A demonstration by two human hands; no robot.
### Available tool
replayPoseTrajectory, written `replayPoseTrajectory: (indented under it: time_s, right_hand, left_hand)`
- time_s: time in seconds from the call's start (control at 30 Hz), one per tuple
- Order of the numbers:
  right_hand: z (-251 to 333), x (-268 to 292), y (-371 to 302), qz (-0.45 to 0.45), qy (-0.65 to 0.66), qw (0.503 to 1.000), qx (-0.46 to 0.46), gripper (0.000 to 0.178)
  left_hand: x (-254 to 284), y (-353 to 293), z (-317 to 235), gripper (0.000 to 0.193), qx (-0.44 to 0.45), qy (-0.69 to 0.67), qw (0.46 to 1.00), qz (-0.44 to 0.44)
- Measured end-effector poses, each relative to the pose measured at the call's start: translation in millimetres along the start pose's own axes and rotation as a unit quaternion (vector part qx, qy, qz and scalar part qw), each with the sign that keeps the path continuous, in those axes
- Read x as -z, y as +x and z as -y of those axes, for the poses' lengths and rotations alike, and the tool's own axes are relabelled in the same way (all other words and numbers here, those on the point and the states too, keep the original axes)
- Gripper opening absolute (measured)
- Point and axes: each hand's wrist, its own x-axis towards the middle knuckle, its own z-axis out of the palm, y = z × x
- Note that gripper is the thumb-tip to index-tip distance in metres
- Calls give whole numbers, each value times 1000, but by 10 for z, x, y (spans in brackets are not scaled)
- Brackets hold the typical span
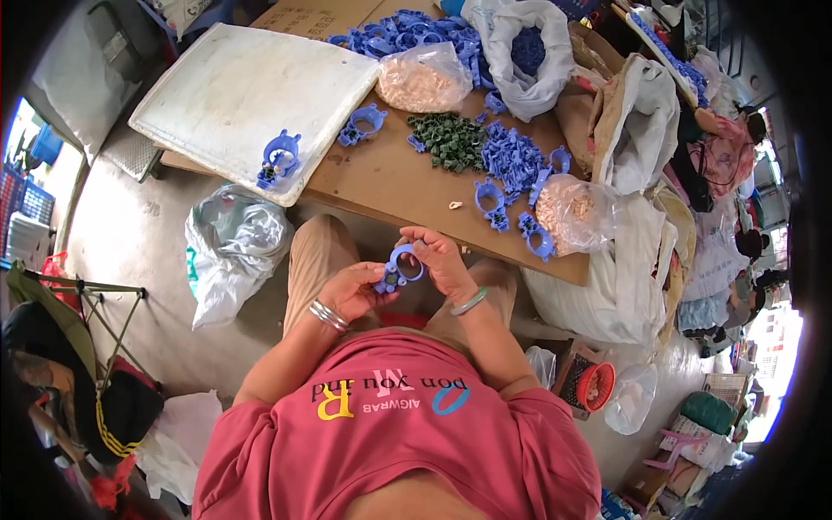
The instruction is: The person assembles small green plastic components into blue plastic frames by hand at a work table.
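Above my lap, both hands grip one blue plastic ring piece (387,279) with a wider block at its lower end. My left hand (351,292) pinches the block end, where something dark green shows inside. My right hand (444,264) holds the ring's right side between thumb and fingers. Just beyond, a small pale piece (455,205) lies near the edge of the brown cardboard-topped table (390,186). Similar blue ring pieces rest by a bag of pale pieces (576,212) on the right, and one blue ring piece (282,154) lies on the white board (251,91).
Dark green pieces (446,140) and small blue parts (513,159) are heaped mid-table. Behind stand a large blue pile (407,35), another clear bag (425,78) and a white sack (520,91). A plastic bag (234,243) sits on the floor left; a red basket (595,386) stands right.
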Motion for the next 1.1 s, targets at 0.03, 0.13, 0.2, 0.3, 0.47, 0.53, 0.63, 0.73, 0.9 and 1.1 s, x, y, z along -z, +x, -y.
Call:
replayPoseTrajectory:
  time_s: [0.03, 0.13, 0.2, 0.3, 0.47, 0.53, 0.63, 0.73, 0.9, 1.1]
  right_hand:
    - [28, -9, 16, -28, -43, 998, 41, 33]
    - [248, -24, 102, -150, -244, 951, 116, 24]
    - [515, 130, 223, -212, -543, 775, 245, 17]
    - [881, 196, 380, -230, -551, 748, 290, 9]
    - [1187, 749, 643, -282, -731, 580, 221, 12]
    - [1230, 956, 707, -296, -754, 563, 166, 13]
    - [1212, 1138, 805, -316, -737, 580, 143, 12]
    - [1192, 1078, 866, -305, -775, 541, 116, 12]
    - [1074, 1289, 968, -272, -809, 512, 101, 12]
    - [1010, 1422, 996, -243, -812, 508, 156, 12]
  left_hand:
    - [45, 31, 6, 17, -3, -11, 1000, 8]
    - [130, 79, 1, 17, -21, -37, 999, -1]
    - [180, 113, 12, 17, -28, -60, 998, -19]
    - [347, 208, 76, 17, -11, -109, 993, -34]
    - [203, 135, 27, 18, -4, -101, 994, -35]
    - [177, 116, 30, 18, -12, -85, 996, -39]
    - [218, 134, 58, 20, -30, -79, 996, -25]
    - [259, 147, 71, 21, -50, -77, 996, -11]
    - [151, 134, 74, 21, -72, -66, 995, -28]
    - [68, 144, 18, 22, -92, -74, 993, 24]
